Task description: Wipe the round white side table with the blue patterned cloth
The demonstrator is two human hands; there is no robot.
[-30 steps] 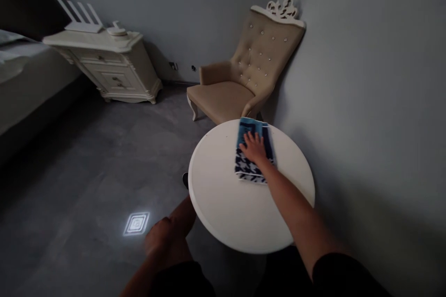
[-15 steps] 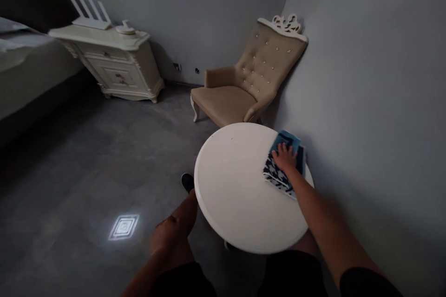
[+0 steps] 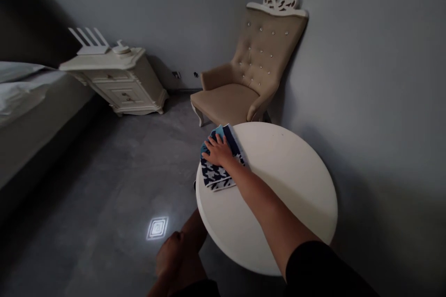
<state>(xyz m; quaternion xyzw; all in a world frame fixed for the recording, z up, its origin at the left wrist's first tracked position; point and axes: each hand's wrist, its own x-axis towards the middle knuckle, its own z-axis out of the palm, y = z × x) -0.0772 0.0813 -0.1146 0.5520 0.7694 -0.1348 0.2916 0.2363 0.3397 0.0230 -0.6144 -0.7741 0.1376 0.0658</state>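
Observation:
My right hand point(image 3: 219, 151) lies flat with its fingers spread on a folded towel point(image 3: 223, 177) in navy, light blue and white with a star-like pattern. The towel rests on the far left part of a round white table point(image 3: 289, 162), reaching its rim. My right forearm crosses above the tabletop. My left hand point(image 3: 169, 255) rests on my bent left knee, to the left of the table. Its fingers are dark and mostly hidden, so their pose is unclear.
A tan tufted armchair point(image 3: 230, 100) stands just behind the table. At the left are a white nightstand point(image 3: 135, 93) carrying a router point(image 3: 93, 49), and a bed point(image 3: 42, 106). A grey wall point(image 3: 376, 79) runs along the right. A bright square of light point(image 3: 157, 228) shows on the floor.
My right hand has slid the towel across the tabletop from the right side to the far left rim. My left hand stays on the knee. The view has shifted slightly.

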